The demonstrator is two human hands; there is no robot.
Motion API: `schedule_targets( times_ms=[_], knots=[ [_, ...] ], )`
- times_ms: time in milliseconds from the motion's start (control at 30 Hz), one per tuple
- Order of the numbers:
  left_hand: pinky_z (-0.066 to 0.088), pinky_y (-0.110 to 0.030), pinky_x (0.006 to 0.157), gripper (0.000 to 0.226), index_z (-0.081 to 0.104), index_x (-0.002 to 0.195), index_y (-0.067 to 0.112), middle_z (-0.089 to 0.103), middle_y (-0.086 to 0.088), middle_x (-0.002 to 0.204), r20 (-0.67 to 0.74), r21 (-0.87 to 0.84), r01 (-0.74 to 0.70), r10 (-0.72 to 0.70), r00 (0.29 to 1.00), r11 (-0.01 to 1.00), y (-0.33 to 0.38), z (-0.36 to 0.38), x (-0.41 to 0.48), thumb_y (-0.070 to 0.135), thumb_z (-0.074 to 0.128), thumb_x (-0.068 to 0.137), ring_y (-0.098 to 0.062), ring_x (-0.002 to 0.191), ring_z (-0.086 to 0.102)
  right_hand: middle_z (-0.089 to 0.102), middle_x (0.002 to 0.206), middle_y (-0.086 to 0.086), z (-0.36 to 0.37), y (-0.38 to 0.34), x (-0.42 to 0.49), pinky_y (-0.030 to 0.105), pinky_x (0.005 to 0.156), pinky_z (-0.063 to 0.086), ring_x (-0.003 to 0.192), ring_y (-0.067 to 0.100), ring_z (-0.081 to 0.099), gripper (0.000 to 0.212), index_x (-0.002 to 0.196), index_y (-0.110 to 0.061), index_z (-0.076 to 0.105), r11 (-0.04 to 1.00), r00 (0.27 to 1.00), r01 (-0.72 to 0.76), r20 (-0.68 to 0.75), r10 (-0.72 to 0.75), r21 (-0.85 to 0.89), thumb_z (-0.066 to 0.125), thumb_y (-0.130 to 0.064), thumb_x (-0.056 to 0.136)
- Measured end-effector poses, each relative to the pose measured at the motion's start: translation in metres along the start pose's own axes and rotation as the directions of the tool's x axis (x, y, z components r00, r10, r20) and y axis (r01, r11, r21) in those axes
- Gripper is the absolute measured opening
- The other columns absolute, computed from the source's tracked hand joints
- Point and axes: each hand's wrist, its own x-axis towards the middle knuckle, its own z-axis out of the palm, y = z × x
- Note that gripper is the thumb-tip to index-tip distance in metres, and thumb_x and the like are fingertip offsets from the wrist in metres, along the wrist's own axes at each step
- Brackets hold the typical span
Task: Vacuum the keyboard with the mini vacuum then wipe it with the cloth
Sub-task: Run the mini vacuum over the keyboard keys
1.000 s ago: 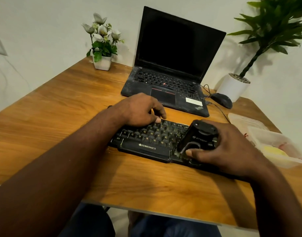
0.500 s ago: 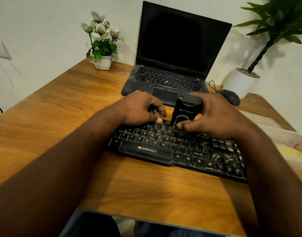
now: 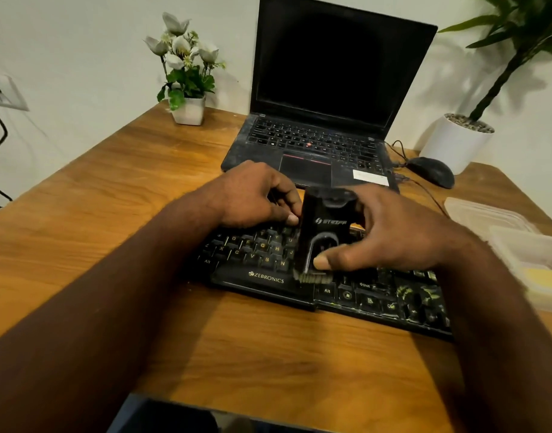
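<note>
We see a black rectangular plastic keyboard (image 3: 299,276) with yellow-gold key legends and a white brand mark, lying on a warm brown wooden table (image 3: 112,198) streaked with darker grain. We note the glossy black mini vacuum (image 3: 324,232) bears a pale logo and grey bristles. We also see a black laptop (image 3: 324,98) with a red pointing dot, and white flowers (image 3: 180,48) with green leaves.
</note>
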Motion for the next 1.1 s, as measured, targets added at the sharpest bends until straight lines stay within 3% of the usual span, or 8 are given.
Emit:
schedule_targets(
  times_ms=[67, 233, 400, 467, 567, 667, 800, 1100],
  knots=[
    [0.045, -0.008, 0.066, 0.016, 0.076, 0.084, 0.035, 0.075, 0.023, 0.08, 0.007, 0.006, 0.005, -0.005, 1.0, 1.0, 0.0, -0.001, 0.001, 0.02, 0.081, 0.087, 0.007, 0.075, 0.068, 0.073, 0.1, -0.02, 0.003, 0.003, 0.003, 0.017, 0.076, 0.056, 0.094, -0.001, 0.07, 0.053, 0.114, -0.037, 0.06, 0.996, 0.999, -0.028, -0.022, 0.026, -0.086, 0.09, -0.022, 0.073],
    [0.058, -0.032, 0.087, 0.013, 0.08, 0.092, 0.029, 0.079, 0.009, 0.089, 0.057, -0.079, 0.074, -0.069, 0.996, 0.994, 0.0, -0.002, 0.005, 0.023, 0.087, 0.082, -0.008, 0.087, 0.074, 0.071, 0.108, -0.014, -0.007, 0.009, 0.001, 0.03, 0.091, 0.055, 0.103, 0.007, 0.067, 0.061, 0.125, -0.034, 0.062, 0.964, 0.92, -0.093, -0.392, -0.014, -0.25, 0.09, -0.033, 0.071],
    [0.048, -0.006, 0.065, 0.021, 0.074, 0.084, 0.023, 0.076, 0.013, 0.073, 0.25, -0.038, 0.142, -0.128, 0.96, 0.989, 0.014, -0.017, 0.02, 0.003, 0.078, 0.086, 0.006, 0.068, 0.068, 0.072, 0.1, -0.023, -0.001, 0.002, -0.009, 0.009, 0.073, 0.052, 0.094, -0.004, 0.07, 0.05, 0.107, -0.036, 0.059, 0.997, 0.994, 0.067, -0.093, -0.063, 0.047, 0.09, -0.017, 0.072],
    [0.048, -0.008, 0.066, 0.017, 0.074, 0.089, 0.023, 0.074, 0.018, 0.071, 0.33, 0.03, 0.176, -0.176, 0.927, 0.984, 0.022, -0.021, 0.029, 0.006, 0.078, 0.087, 0.009, 0.069, 0.068, 0.072, 0.103, -0.016, 0.002, 0.011, 0.0, 0.014, 0.076, 0.053, 0.098, 0.002, 0.07, 0.053, 0.116, -0.037, 0.06, 0.998, 0.99, 0.003, -0.139, -0.011, -0.058, 0.09, -0.026, 0.074],
    [0.05, -0.029, 0.091, 0.019, 0.079, 0.102, 0.018, 0.078, 0.012, 0.086, 0.368, 0.024, 0.207, -0.201, 0.908, 0.978, 0.016, -0.019, 0.035, 0.015, 0.082, 0.084, -0.004, 0.087, 0.071, 0.068, 0.109, -0.018, -0.002, 0.022, 0.003, 0.009, 0.075, 0.045, 0.099, -0.004, 0.064, 0.065, 0.13, -0.034, 0.059, 0.988, 0.923, -0.066, -0.385, 0.006, -0.141, 0.09, -0.032, 0.072],
    [0.048, -0.033, 0.086, 0.019, 0.079, 0.102, 0.015, 0.077, 0.01, 0.084, 0.359, -0.056, 0.235, -0.201, 0.912, 0.97, 0.008, -0.015, 0.031, 0.02, 0.081, 0.083, -0.001, 0.077, 0.069, 0.07, 0.1, -0.021, -0.003, 0.02, -0.003, 0.002, 0.07, 0.044, 0.094, -0.009, 0.064, 0.053, 0.116, -0.036, 0.062, 0.994, 0.938, 0.048, -0.338, -0.078, -0.098, 0.09, -0.03, 0.072],
    [0.048, -0.032, 0.086, 0.007, 0.078, 0.094, 0.018, 0.074, 0.019, 0.073, 0.319, -0.021, 0.218, -0.2, 0.926, 0.976, 0.009, -0.011, 0.031, 0.021, 0.076, 0.087, 0.007, 0.065, 0.065, 0.067, 0.1, -0.026, 0.009, 0.005, -0.002, 0.01, 0.073, 0.05, 0.094, -0.004, 0.067, 0.045, 0.103, -0.039, 0.06, 0.985, 0.976, 0.154, -0.141, -0.163, -0.075, 0.089, -0.025, 0.072],
    [0.046, -0.032, 0.092, 0.024, 0.081, 0.102, 0.023, 0.078, 0.016, 0.093, 0.326, -0.02, 0.196, -0.179, 0.928, 0.98, 0.006, -0.008, 0.027, 0.039, 0.081, 0.084, 0.0, 0.09, 0.069, 0.069, 0.092, -0.017, 0.01, 0.018, -0.058, 0.03, 0.061, 0.057, 0.079, 0.007, 0.069, 0.04, 0.091, -0.037, 0.06, 0.975, 0.942, 0.022, -0.323, -0.095, -0.223, 0.091, -0.032, 0.066]
  ],
)
